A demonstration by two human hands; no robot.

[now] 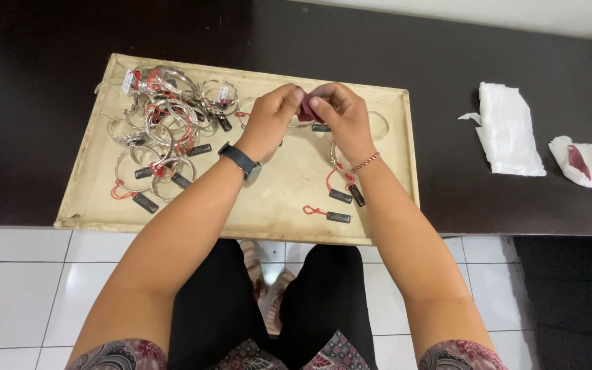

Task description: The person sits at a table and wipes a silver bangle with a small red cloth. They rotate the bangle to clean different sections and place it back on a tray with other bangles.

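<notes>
My left hand [268, 120] and my right hand [342, 116] meet over the middle of a cream tray [268, 205]. Between their fingertips both pinch a small dark red cloth [307, 108], and a thin silver bangle [378, 123] shows just beside and under them. A heap of silver bangles [155, 130] with red strings and small black tags lies on the tray's left part. Under my right wrist rests another bangle [339, 164], with tagged red strings [340, 199] in front of it.
The tray lies on a dark tabletop [447, 62], its front edge reaching the table's rim. To the right are a folded white tissue [508, 130] and a smaller crumpled tissue holding a dark red piece [578, 161]. White floor tiles show below.
</notes>
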